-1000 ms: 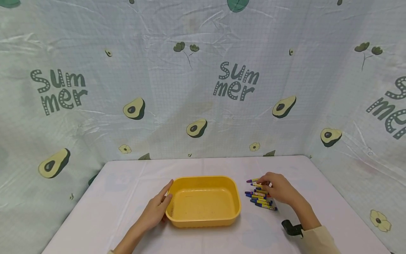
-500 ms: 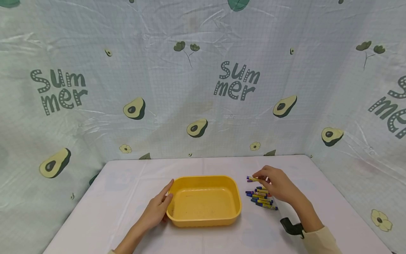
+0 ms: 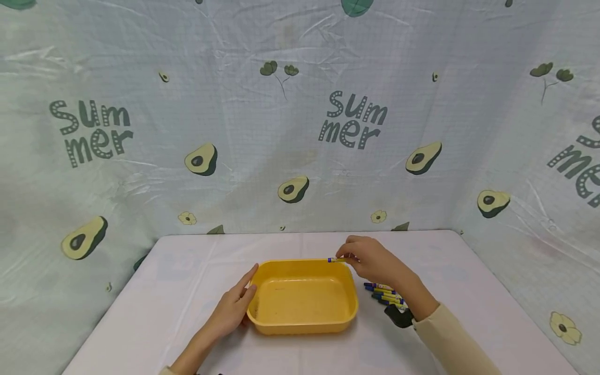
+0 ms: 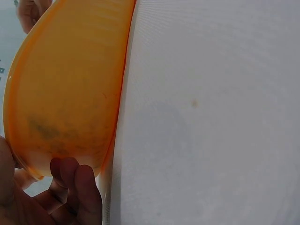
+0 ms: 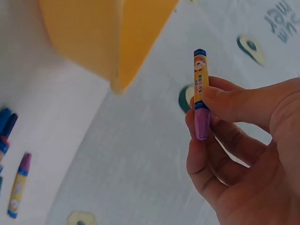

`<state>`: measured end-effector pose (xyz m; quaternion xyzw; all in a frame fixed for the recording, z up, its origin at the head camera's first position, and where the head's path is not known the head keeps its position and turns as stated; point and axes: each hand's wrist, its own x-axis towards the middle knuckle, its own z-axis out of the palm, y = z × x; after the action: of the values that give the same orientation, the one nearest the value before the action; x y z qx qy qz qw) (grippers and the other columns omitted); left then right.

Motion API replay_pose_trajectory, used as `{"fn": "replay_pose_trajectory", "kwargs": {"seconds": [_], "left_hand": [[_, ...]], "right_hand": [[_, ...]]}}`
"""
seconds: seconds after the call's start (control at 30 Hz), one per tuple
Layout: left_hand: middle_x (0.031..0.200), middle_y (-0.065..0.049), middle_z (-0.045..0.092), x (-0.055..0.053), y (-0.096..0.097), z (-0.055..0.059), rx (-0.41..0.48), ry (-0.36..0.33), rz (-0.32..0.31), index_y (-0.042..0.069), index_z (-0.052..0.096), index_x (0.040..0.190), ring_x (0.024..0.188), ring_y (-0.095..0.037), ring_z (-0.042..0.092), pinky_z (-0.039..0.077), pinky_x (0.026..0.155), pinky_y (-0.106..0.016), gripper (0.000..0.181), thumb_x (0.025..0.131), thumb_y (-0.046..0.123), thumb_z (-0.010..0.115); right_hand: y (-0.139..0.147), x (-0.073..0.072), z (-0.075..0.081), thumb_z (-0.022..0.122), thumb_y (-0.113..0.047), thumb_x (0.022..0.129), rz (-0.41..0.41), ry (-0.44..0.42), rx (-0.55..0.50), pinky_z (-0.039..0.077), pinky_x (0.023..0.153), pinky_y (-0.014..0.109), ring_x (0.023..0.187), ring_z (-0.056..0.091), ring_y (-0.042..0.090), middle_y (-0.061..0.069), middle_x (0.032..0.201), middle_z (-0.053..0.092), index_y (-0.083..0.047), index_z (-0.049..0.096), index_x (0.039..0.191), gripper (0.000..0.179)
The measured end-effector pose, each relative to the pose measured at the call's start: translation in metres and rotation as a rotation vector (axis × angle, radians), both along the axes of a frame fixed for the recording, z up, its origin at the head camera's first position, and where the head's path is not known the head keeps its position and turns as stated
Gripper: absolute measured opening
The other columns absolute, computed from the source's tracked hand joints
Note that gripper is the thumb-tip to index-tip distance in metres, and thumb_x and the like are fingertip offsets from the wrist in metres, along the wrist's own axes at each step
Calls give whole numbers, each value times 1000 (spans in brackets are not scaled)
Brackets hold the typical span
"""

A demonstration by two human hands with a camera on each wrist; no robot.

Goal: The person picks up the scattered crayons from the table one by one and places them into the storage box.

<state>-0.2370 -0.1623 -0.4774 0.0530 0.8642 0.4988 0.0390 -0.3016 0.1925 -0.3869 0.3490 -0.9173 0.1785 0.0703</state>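
Note:
A yellow plastic tray stands on the table. My left hand grips its left end, thumb at the rim; curled fingers show against the outer wall in the left wrist view. Between thumb and fingertips, my right hand pinches a crayon with a yellow wrapper, blue bands and a purple tip. In the head view this crayon overlaps the tray's far right corner. A group of crayons lies right of the tray, partly hidden by my right arm.
A loose purple crayon lies apart from the others in the right wrist view. A pale cloth covers the table. Behind it hangs a sheet printed with avocados and lettering. A black wrist-worn device sits on my right wrist.
My right hand has picked up the crayon from the group and carried it left to the tray's far right corner. My left hand stays on the tray.

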Motion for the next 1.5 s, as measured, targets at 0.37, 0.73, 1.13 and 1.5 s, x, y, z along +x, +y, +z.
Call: {"fn": "replay_pose_trajectory", "kwargs": {"seconds": [0.37, 0.73, 1.13, 1.5], "left_hand": [[74, -8, 53, 1, -3, -2, 10, 1, -9, 27, 29, 164, 51, -17, 51, 46, 49, -27, 55, 112, 31, 45], [70, -4, 51, -2, -2, 0, -16, -35, -15, 30, 29, 165, 52, -12, 46, 43, 50, -25, 58, 110, 34, 49], [55, -2, 46, -2, -3, -1, 7, -55, -33, 31, 25, 165, 41, -15, 44, 44, 43, -29, 60, 110, 36, 48], [60, -3, 48, -3, -3, -2, 10, -56, -32, 32, 26, 165, 42, -14, 44, 43, 43, -28, 60, 110, 35, 49]], "right_hand": [[-68, -14, 0, 65, -1, 96, 89, -114, 216, 54, 75, 22, 79, 56, 10, -3, 94, 67, -17, 77, 112, 26], [-109, -19, -22, 70, -3, 94, 120, -160, 398, 50, 72, 20, 75, 54, 10, -5, 88, 68, -17, 78, 107, 20], [-131, -26, -35, 71, -22, 99, 107, -145, 511, 52, 75, 23, 76, 53, 11, -7, 90, 67, -20, 77, 101, 6], [-135, -23, -41, 70, -21, 99, 56, -181, 545, 46, 71, 22, 72, 49, 12, -5, 79, 56, -21, 71, 91, 8]]}}
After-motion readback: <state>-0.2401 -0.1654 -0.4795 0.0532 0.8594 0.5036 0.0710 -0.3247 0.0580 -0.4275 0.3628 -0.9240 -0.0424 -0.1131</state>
